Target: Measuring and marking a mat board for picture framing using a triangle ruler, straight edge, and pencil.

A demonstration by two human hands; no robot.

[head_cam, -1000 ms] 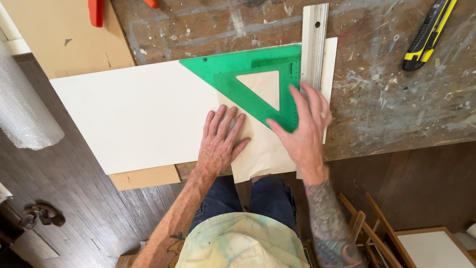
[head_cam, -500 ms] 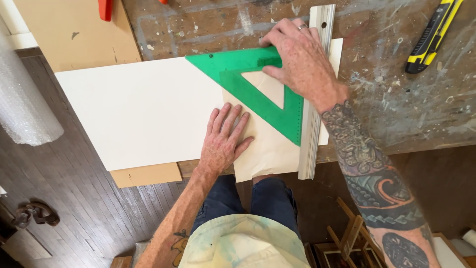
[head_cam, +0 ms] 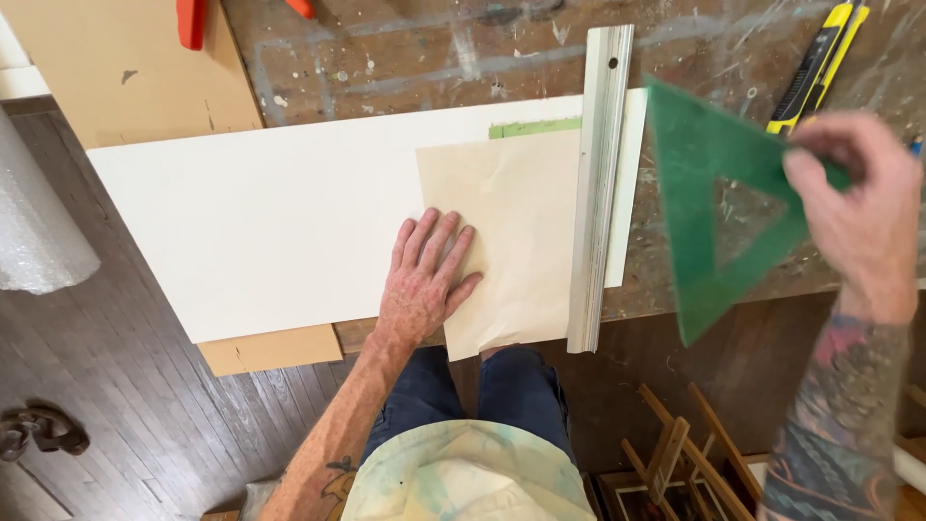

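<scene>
My left hand [head_cam: 424, 280] lies flat with fingers spread, half on a tan paper sheet [head_cam: 516, 217] and half on the large white board [head_cam: 251, 222] under it. A metal straightedge [head_cam: 598, 183] rests upright along the paper's right edge, over the white board. A strip of green tape [head_cam: 535, 127] shows at the paper's top edge. My right hand [head_cam: 858, 207] holds a green transparent triangle [head_cam: 719, 207] lifted off to the right of the straightedge, above the workbench [head_cam: 434, 58].
A yellow and black utility knife [head_cam: 815, 63] lies at the bench's top right. A brown cardboard sheet [head_cam: 125, 68] with an orange tool [head_cam: 191, 19] sits top left. Bubble wrap roll [head_cam: 34, 222] at left. Wooden frames [head_cam: 675, 463] stand on the dark floor below.
My right hand has lifted the green triangle off the paper and carried it to the right. The straightedge has stayed beside the paper. My left hand has stayed pressed flat.
</scene>
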